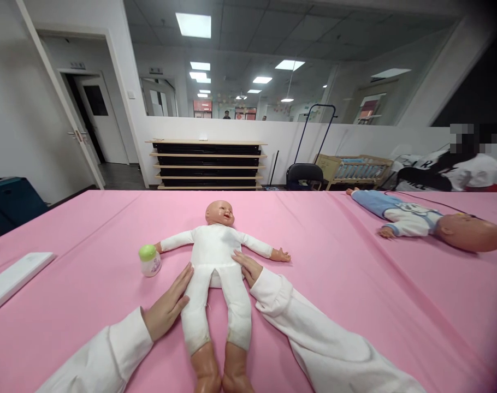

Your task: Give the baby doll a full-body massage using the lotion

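A baby doll (217,246) with a white cloth body lies face up, its head away from me and its feet toward me. My left hand (169,302) rests along the doll's hip and upper leg on the left side, fingers stretched out. Against the other side of its waist lies my right hand (247,266), fingers extended and partly over the cloth. Neither hand grips anything. By the doll's hand on the left stands a small jar (150,262) with a green lid.
A pink sheet (322,305) covers the table. Another doll (412,215) in blue and white clothes lies at the right, with a thin cable near it. A white flat object (19,278) lies at the left edge. A person (473,164) is beyond the table at right.
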`<state>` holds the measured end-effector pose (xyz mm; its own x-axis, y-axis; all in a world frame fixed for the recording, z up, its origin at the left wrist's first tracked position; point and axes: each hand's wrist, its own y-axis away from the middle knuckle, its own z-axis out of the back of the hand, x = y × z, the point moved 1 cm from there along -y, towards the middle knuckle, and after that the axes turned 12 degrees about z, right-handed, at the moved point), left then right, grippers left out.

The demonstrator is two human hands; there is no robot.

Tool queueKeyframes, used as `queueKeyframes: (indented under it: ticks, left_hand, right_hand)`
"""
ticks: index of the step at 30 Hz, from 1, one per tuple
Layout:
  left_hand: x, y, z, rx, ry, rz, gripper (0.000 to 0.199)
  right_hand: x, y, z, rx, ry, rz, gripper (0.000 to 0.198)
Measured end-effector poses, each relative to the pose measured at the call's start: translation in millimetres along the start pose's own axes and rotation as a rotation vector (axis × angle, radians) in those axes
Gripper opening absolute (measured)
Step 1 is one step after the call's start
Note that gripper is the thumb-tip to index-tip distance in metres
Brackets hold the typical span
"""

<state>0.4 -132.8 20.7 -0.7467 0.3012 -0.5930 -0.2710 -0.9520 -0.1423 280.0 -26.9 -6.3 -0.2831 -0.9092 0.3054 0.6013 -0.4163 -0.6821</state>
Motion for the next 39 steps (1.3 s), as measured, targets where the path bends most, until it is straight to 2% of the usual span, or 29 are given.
queueKeyframes:
  ticks: [3,9,12,13,14,15,17,18,19,20,21,23,24,25,26,28,29,31,32,33,35,37,39]
  left_hand:
    - [2,0,2,0.052,-0.028,-0.007,0.056]
    - [1,-2,7,0.088,-0.103,-0.003,0.057]
    - [1,-3,7,0.054,-0.147,-0.040,0.054]
    - [1,-3,8,-0.024,-0.160,-0.056,0.053]
    - [1,-4,11,-0.165,-0.161,-0.050,0.052]
    - [2,-4,16,-0.365,-0.149,-0.007,0.053]
    - [9,-4,26,-0.823,-0.090,0.181,0.065]
    - [14,-5,32,-1.000,-0.051,0.304,0.077]
    - [21,-6,36,-1.093,-0.004,0.424,0.089]
    - [29,-9,41,-1.087,0.058,0.529,0.096]
    - [36,-12,44,-1.005,0.136,0.615,0.094]
    - [44,-19,51,-0.793,0.273,0.714,0.070]
    - [41,-23,55,-0.749,0.284,0.705,0.056]
    - [34,-25,59,-0.770,0.241,0.643,0.046]
    - [22,-26,63,-0.846,0.148,0.528,0.041]
    - [-13,-26,68,-1.022,-0.116,0.147,0.036]
    - [-33,-24,68,-1.049,-0.256,-0.078,0.034]
    - [-69,-19,65,-0.974,-0.558,-0.524,0.033]
    - [-83,-16,64,-0.921,-0.682,-0.688,0.033]
    - [-93,-14,63,-0.881,-0.773,-0.791,0.033]
    - [-103,-10,63,-0.887,-0.827,-0.824,0.031]
    - [-105,-9,62,-0.914,-0.789,-0.780,0.031]
    - [-101,-9,60,-0.869,-0.725,-0.749,0.033]
  right_hand:
    - [-2,1,-1,-0.031,0.023,-0.023,0.040]
    - [0,1,-1,-0.034,0.037,0.025,0.040]
    - [-3,2,-2,-0.024,0.049,0.027,0.040]
    - [-4,3,-3,-0.029,0.048,0.028,0.040]
    - [-5,3,-3,-0.038,0.043,0.025,0.040]
    - [-5,4,-3,-0.053,0.030,0.019,0.040]
    - [-4,3,-1,-0.096,-0.035,-0.020,0.040]
    - [-3,0,1,-0.132,-0.089,-0.059,0.039]
    - [-1,-3,3,-0.187,-0.162,-0.115,0.037]
    - [3,-8,5,-0.265,-0.258,-0.189,0.034]
    - [7,-14,7,-0.353,-0.386,-0.279,0.032]
    - [21,-29,10,-0.500,-0.750,-0.506,0.029]
    - [31,-37,10,-0.528,-0.974,-0.631,0.027]
    - [42,-45,10,-0.526,-1.198,-0.748,0.025]
    - [55,-53,9,-0.498,-1.400,-0.848,0.023]
    - [81,-66,7,-0.429,-1.685,-0.985,0.029]
    - [93,-72,6,-0.409,-1.769,-1.011,0.036]
    - [113,-81,4,-0.385,-1.862,-1.003,0.048]
    - [121,-84,4,-0.379,-1.884,-0.987,0.052]
    - [126,-87,4,-0.386,-1.893,-0.972,0.055]
    - [133,-89,5,-0.413,-1.892,-0.978,0.057]
    - [136,-89,7,-0.432,-1.894,-1.006,0.060]
    - [135,-88,8,-0.430,-1.901,-1.029,0.064]
